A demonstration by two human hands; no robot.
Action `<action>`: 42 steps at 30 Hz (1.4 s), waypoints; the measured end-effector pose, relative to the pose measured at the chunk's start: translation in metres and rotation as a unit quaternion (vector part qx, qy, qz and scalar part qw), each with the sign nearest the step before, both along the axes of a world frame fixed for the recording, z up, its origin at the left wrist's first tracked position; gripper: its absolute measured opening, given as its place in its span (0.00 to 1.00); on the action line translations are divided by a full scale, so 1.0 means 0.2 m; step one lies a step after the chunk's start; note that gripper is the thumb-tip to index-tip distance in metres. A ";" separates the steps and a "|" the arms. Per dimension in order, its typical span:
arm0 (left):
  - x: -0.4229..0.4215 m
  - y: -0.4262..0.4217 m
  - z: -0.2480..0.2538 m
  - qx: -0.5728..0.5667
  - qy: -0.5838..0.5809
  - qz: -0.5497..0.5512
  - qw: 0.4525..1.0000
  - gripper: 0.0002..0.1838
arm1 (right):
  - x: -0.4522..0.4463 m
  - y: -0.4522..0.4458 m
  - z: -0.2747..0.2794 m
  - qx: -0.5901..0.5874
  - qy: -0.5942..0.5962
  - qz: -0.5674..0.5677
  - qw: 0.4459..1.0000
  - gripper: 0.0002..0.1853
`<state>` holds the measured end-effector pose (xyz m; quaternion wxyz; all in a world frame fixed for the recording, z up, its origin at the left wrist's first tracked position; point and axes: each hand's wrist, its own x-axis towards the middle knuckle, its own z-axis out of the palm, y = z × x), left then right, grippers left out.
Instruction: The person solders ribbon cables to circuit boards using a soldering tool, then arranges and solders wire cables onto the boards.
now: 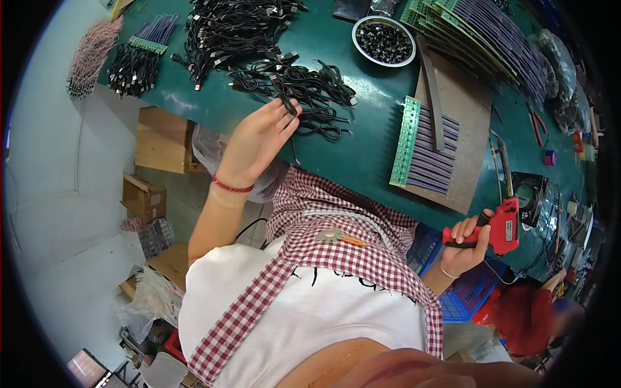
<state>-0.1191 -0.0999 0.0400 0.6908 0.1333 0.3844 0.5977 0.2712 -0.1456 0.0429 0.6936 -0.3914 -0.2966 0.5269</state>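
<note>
My left hand (259, 137) is at the table's front edge, its fingers closed around a coiled black cable (283, 92) at the near side of a loose pile of cables (317, 84). Some of these cables have metal USB plugs. My right hand (466, 249) grips the handle of a red soldering gun (506, 227), whose tip end points up and away over the table. Between the hands, a green circuit board strip (405, 142) with purple and black wires lies on a brown board (462, 194). A grey metal bar (432, 103) rests across the wires.
A metal bowl (384, 41) of small black parts stands at the back. Stacked wired circuit boards (479, 39) fill the back right. A larger cable heap (226, 32) lies back left. Red-handled pliers (537, 128) are at right. A person in red (524, 317) sits beyond.
</note>
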 end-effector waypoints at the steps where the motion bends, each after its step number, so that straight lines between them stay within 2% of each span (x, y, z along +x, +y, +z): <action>1: -0.01 -0.03 0.03 -0.002 0.001 0.001 1.000 0.19 | 0.00 0.00 0.00 -0.002 -0.002 -0.004 1.000 0.17; 2: -0.02 -0.05 0.06 0.002 0.147 -0.050 0.988 0.21 | 0.00 0.00 -0.01 -0.004 0.000 -0.002 1.000 0.17; 3: -0.04 -0.07 0.08 0.007 0.289 -0.100 0.952 0.22 | -0.01 0.00 -0.02 -0.012 0.002 -0.005 1.000 0.16; 4: -0.09 -0.06 0.05 0.041 0.483 -0.158 0.861 0.28 | -0.01 0.00 -0.02 -0.021 0.002 -0.009 1.000 0.16; 5: -0.10 -0.05 0.02 0.041 0.483 -0.157 0.861 0.28 | -0.01 0.00 -0.03 -0.021 0.003 -0.008 1.000 0.16; 6: -0.10 -0.04 0.00 0.161 0.705 -0.169 0.669 0.30 | 0.00 -0.01 -0.03 -0.022 0.014 -0.008 1.000 0.16; 7: -0.09 -0.01 -0.01 0.265 0.857 -0.163 0.410 0.33 | 0.00 -0.01 -0.04 -0.024 0.027 -0.007 0.999 0.16; 8: -0.10 0.01 -0.08 0.283 0.824 -0.193 0.452 0.36 | 0.00 0.00 -0.04 -0.023 0.027 -0.007 0.999 0.16; 11: 0.02 0.09 -0.18 0.269 0.845 -0.180 0.425 0.37 | 0.00 -0.01 -0.02 -0.020 0.020 -0.013 1.000 0.16; 13: 0.14 0.12 -0.25 0.239 0.855 -0.138 0.438 0.39 | 0.01 0.00 0.00 -0.014 0.023 -0.011 1.000 0.16; 14: 0.20 0.13 -0.26 0.228 0.854 -0.127 0.450 0.40 | 0.00 0.00 0.00 -0.012 0.019 -0.016 1.000 0.16; 15: 0.25 0.13 -0.26 0.235 0.829 -0.106 0.496 0.42 | 0.00 0.00 0.01 -0.008 0.022 -0.012 1.000 0.16; 17: 0.26 0.14 -0.19 0.232 0.813 -0.065 0.530 0.39 | 0.01 -0.01 0.01 -0.007 0.015 -0.025 1.000 0.16; 19: 0.12 0.21 -0.07 0.181 0.868 -0.040 0.460 0.31 | 0.02 -0.01 0.01 -0.003 0.015 -0.022 1.000 0.16; 20: -0.01 0.26 -0.08 0.207 0.879 0.020 0.429 0.29 | 0.02 -0.01 0.01 0.004 0.013 -0.011 1.000 0.16; 21: -0.14 0.31 -0.04 0.203 0.893 0.022 0.401 0.29 | 0.02 -0.01 0.01 0.012 0.012 0.001 1.000 0.16; 22: -0.27 0.36 -0.05 0.198 0.892 0.043 0.405 0.29 | 0.02 -0.01 0.01 0.014 0.014 0.003 1.000 0.16; 23: -0.39 0.40 -0.10 0.182 0.904 0.064 0.382 0.30 | 0.02 0.00 0.00 0.009 0.014 0.004 1.000 0.16; 25: -0.59 0.49 -0.16 0.180 0.897 0.021 0.402 0.34 | 0.01 0.01 0.00 0.006 0.016 0.005 1.000 0.16; 27: -0.67 0.56 -0.22 0.134 0.895 -0.115 0.410 0.35 | 0.01 0.03 0.00 0.000 0.009 0.004 1.000 0.16; 29: -0.64 0.60 -0.18 0.119 0.900 -0.114 0.405 0.33 | 0.00 0.03 0.02 0.012 0.012 0.006 1.000 0.16; 31: -0.69 0.67 -0.19 0.137 0.792 -0.228 0.550 0.33 | -0.01 0.02 0.03 0.020 0.014 0.010 1.000 0.16; 33: -0.69 0.69 -0.16 0.166 0.786 -0.230 0.549 0.31 | 0.00 0.02 0.03 0.022 0.022 0.002 1.000 0.16; 35: -0.62 0.63 -0.12 0.172 0.913 -0.169 0.328 0.29 | 0.00 0.01 0.03 0.014 0.016 -0.007 1.000 0.16; 37: -0.63 0.64 -0.17 0.206 0.911 -0.133 0.331 0.26 | 0.02 0.01 0.03 0.002 0.007 -0.011 1.000 0.16; 39: -0.63 0.67 -0.17 0.157 0.873 -0.230 0.400 0.26 | 0.03 0.00 0.02 -0.006 -0.001 -0.016 1.000 0.16; 40: -0.60 0.66 -0.11 0.164 0.867 -0.219 0.416 0.20 | 0.03 0.00 0.02 -0.007 -0.001 -0.018 1.000 0.16; 41: -0.66 0.67 -0.15 0.182 0.863 -0.203 0.426 0.20 | 0.03 0.00 0.02 -0.007 0.004 -0.023 1.000 0.16; 42: -0.70 0.67 -0.13 0.184 0.848 -0.185 0.461 0.20 | 0.03 0.00 0.02 -0.008 0.010 -0.030 0.999 0.16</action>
